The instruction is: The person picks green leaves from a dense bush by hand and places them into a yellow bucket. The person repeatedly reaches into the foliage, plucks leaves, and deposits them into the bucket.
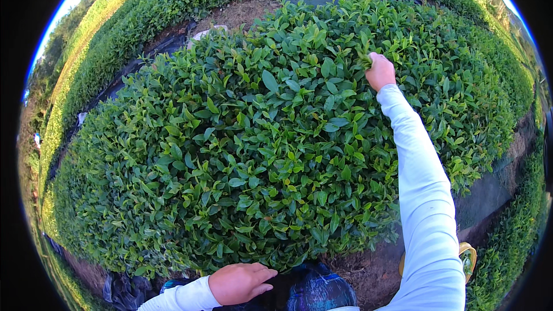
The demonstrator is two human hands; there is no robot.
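Observation:
A broad tea hedge [259, 147] with dense glossy leaves spreads before me. My right hand [381, 71] reaches over its far right part and is closed around a small bunch of picked green shoots [365, 58], whose tips stick out beyond the fingers. Low at the near edge of the hedge, my left hand [242, 283] hovers above my lap with its fingers extended and nothing seen in it. Partly behind my right sleeve is a yellow container [470, 250] with some green leaves inside.
More hedge rows run along the far side [142, 26] and at lower right [510, 259]. Dark ground sheet [488, 198] and dry soil lie between rows. A pale bag-like thing [207, 34] lies behind the hedge. Crumpled black plastic [127, 289] sits at lower left.

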